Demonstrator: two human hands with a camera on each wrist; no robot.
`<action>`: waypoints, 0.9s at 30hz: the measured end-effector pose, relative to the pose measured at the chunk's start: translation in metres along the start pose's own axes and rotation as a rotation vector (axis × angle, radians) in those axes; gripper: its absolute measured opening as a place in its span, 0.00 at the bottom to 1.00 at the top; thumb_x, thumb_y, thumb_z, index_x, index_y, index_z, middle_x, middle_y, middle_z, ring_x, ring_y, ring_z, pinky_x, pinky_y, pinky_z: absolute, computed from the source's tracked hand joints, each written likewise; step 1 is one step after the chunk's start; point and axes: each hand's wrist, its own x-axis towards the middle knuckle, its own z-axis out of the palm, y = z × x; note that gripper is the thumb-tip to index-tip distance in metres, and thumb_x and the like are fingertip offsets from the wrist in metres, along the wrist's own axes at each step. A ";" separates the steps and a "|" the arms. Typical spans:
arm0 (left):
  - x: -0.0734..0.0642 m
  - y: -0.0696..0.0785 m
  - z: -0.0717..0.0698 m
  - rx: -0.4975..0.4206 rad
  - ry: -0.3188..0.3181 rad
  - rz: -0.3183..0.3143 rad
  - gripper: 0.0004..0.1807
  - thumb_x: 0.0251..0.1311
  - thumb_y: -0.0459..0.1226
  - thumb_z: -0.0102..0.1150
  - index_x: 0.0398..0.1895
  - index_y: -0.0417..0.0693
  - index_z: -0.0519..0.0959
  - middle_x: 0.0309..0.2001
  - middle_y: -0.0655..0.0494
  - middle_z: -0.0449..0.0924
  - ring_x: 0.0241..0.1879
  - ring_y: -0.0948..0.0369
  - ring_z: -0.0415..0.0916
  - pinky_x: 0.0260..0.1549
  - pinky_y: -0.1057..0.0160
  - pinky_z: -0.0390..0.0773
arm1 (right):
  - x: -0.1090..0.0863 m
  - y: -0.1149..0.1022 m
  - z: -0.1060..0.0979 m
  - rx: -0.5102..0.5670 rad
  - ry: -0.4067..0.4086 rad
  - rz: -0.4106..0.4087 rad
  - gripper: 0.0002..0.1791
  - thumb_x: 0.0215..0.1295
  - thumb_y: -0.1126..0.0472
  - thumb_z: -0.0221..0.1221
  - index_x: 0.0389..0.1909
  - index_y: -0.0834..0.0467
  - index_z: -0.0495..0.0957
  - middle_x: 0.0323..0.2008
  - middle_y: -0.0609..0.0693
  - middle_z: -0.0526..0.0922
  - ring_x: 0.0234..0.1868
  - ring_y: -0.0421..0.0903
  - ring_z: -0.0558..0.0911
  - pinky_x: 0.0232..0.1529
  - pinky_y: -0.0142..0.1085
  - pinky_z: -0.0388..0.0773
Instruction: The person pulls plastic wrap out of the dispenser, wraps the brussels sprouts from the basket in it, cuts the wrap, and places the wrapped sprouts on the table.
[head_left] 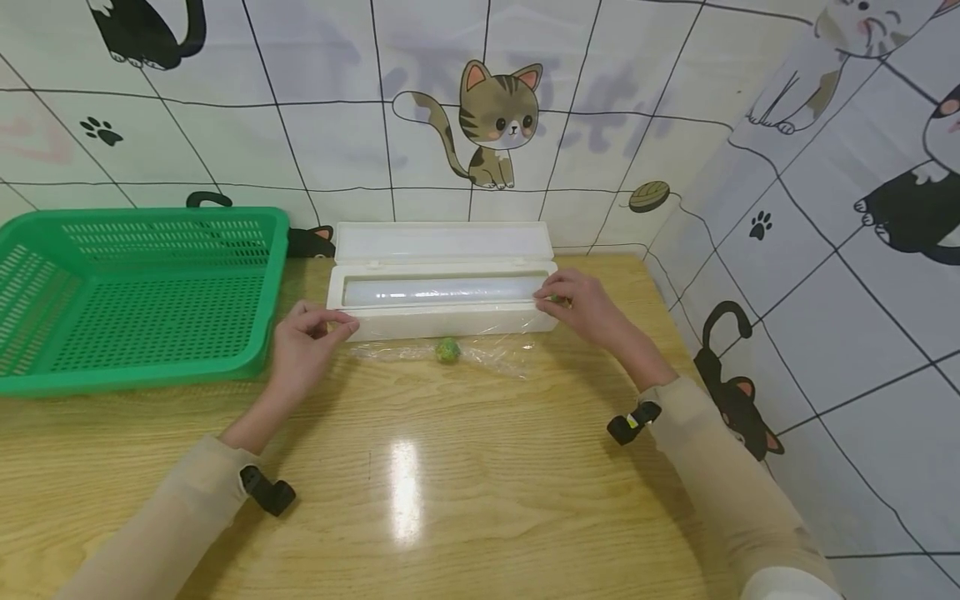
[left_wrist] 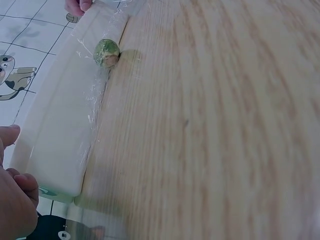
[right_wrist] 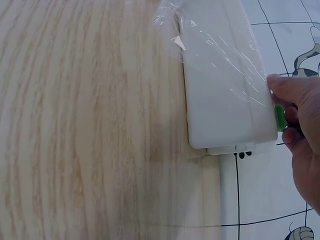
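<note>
A white cling film dispenser box (head_left: pixel 450 323) has its lid raised and a roll of cling film (head_left: pixel 450 289) inside. Film from it drapes over the front onto the table. A Brussels sprout (head_left: pixel 447 350) lies at the film's front part, by the box's front edge; the left wrist view shows its cut base. My left hand (head_left: pixel 303 342) is at the box's left front corner, thumb and forefinger pinched together at the film's edge. At the right end, my right hand (head_left: pixel 581 307) pinches a small green slide cutter (right_wrist: pixel 280 118), partly covered by the fingers.
A green plastic basket (head_left: pixel 258 333) stands to the left of the box. Behind and to the right rise walls with a cat-print covering (head_left: pixel 615 67). The wooden table (head_left: pixel 480 500) stretches in front, and a wrist camera (head_left: pixel 267 491) sits on the left sleeve.
</note>
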 end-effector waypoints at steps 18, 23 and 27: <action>0.000 -0.001 -0.004 -0.018 -0.009 0.006 0.06 0.61 0.32 0.73 0.35 0.35 0.88 0.31 0.49 0.65 0.30 0.62 0.61 0.28 0.69 0.62 | 0.007 -0.002 -0.005 0.010 -0.155 0.068 0.03 0.69 0.70 0.64 0.35 0.64 0.81 0.41 0.58 0.81 0.42 0.54 0.79 0.44 0.45 0.82; -0.001 0.001 -0.005 -0.012 -0.016 -0.008 0.07 0.61 0.33 0.73 0.36 0.35 0.88 0.32 0.50 0.65 0.31 0.62 0.62 0.28 0.69 0.63 | 0.004 -0.004 -0.004 -0.029 -0.153 0.021 0.03 0.69 0.71 0.63 0.34 0.63 0.80 0.41 0.57 0.80 0.44 0.54 0.77 0.45 0.45 0.80; 0.000 -0.001 -0.004 -0.011 -0.007 -0.006 0.07 0.61 0.32 0.73 0.36 0.35 0.88 0.31 0.50 0.65 0.31 0.62 0.62 0.28 0.70 0.63 | 0.002 -0.003 -0.002 -0.050 -0.115 -0.041 0.04 0.67 0.72 0.64 0.33 0.63 0.80 0.39 0.57 0.80 0.44 0.55 0.76 0.45 0.47 0.76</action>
